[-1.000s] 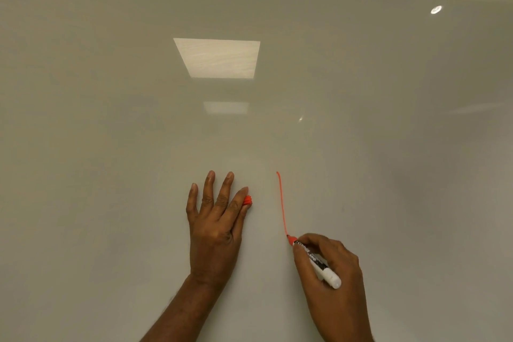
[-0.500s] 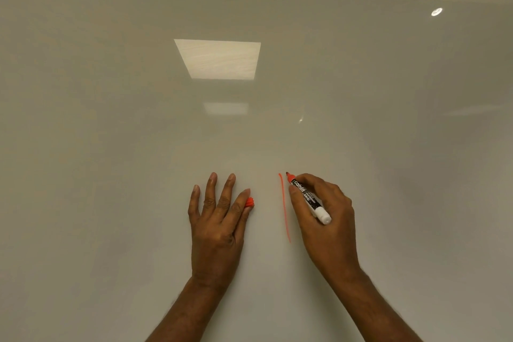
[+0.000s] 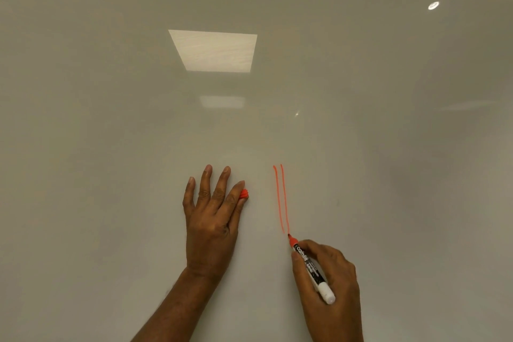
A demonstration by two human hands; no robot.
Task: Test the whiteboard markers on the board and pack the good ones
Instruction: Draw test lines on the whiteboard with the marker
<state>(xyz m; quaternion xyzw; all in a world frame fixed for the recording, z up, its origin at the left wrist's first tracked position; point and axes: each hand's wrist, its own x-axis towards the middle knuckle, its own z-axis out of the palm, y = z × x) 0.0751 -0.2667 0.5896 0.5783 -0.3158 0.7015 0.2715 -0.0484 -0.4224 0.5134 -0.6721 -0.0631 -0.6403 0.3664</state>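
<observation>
A person's right hand (image 3: 330,286) grips an uncapped red whiteboard marker (image 3: 311,268) in a writing hold. Its tip touches the glossy whiteboard (image 3: 111,147) at the foot of two parallel red strokes (image 3: 281,197), both bright and unbroken. The left hand (image 3: 211,225) lies spread on the board just left of the strokes, fingers straight, and the marker's red cap (image 3: 244,193) peeks out where forefinger and thumb appear to pinch it. The ink looks strong, so this marker would seem to pass, but several things could spoil the job from here. The right hand sits just below the lines and could smear them, if the ink is not yet dry, by sliding upward. The small cap, held only near the fingertips against a slick surface, could slip free. A tip left bare for long would likely begin to dry. No box or pouch for packing shows in the view, nor any other marker. A ceiling light's reflection (image 3: 213,51) glares on the board above the hands.
</observation>
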